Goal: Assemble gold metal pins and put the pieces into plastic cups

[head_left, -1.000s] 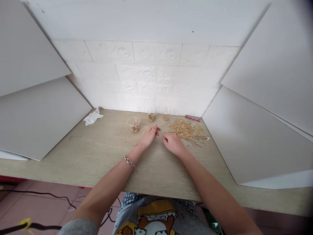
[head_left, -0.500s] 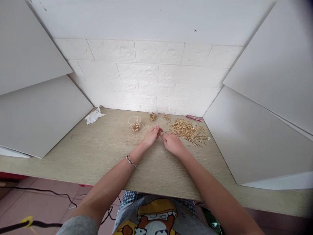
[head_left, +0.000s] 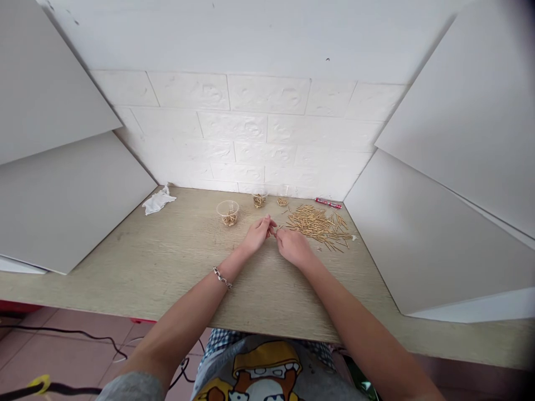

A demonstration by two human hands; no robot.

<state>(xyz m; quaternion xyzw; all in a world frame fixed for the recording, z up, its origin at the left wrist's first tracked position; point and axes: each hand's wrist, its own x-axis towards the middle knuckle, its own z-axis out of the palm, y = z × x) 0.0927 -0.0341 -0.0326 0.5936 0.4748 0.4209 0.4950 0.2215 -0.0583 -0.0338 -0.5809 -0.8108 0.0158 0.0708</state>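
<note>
My left hand [head_left: 258, 234] and my right hand [head_left: 292, 245] meet over the middle of the table, fingertips almost touching. The fingers of each are closed in a pinch. A thin gold-coloured stick shows at my right fingertips; whatever my left fingers grip is too small to make out. Just right of my right hand lies a spread pile of gold sticks [head_left: 313, 221]. Small gold pieces sit in a clear round tub [head_left: 228, 214] to the left, and in two clear cups, one [head_left: 259, 199] behind my hands and another [head_left: 282, 199] beside it.
A crumpled white tissue [head_left: 159, 200] lies at the table's back left. Near the back right is a red tube [head_left: 328, 203]. Grey panels [head_left: 71, 206] flank the table on both sides, and a white brick-patterned wall [head_left: 234, 125] closes the back.
The view has shifted slightly. Both hands stay together at the same place on the table, with only a small change at the fingertips.
</note>
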